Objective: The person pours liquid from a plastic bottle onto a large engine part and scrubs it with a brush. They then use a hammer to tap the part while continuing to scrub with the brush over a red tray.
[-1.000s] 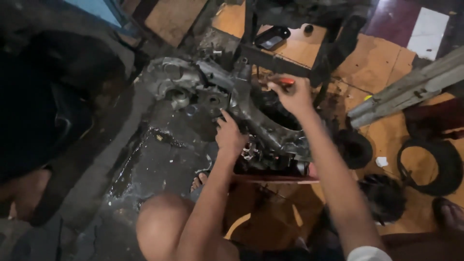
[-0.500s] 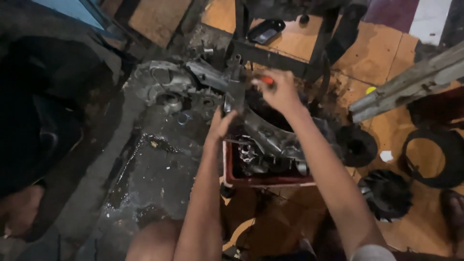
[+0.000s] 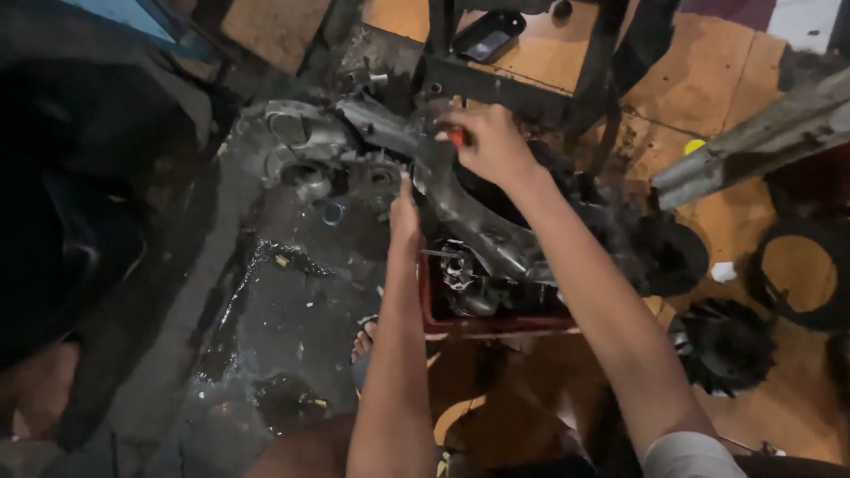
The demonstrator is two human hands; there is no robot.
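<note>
— Where's the engine casing (image 3: 478, 212)?
— On the crate (image 3: 496, 323), centre of the floor (image 3: 266, 319). Phone (image 3: 485, 35) behind it — on the tiles.
— And right of it?
— Fan wheel (image 3: 726, 345), then the rubber ring (image 3: 797, 274) farther right.

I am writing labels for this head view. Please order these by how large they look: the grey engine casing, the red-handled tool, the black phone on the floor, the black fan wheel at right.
Largest to smallest, as they look:
1. grey engine casing
2. black fan wheel
3. black phone, though it lies farther away, so this is unsure
4. red-handled tool, mostly hidden in the right hand
</note>
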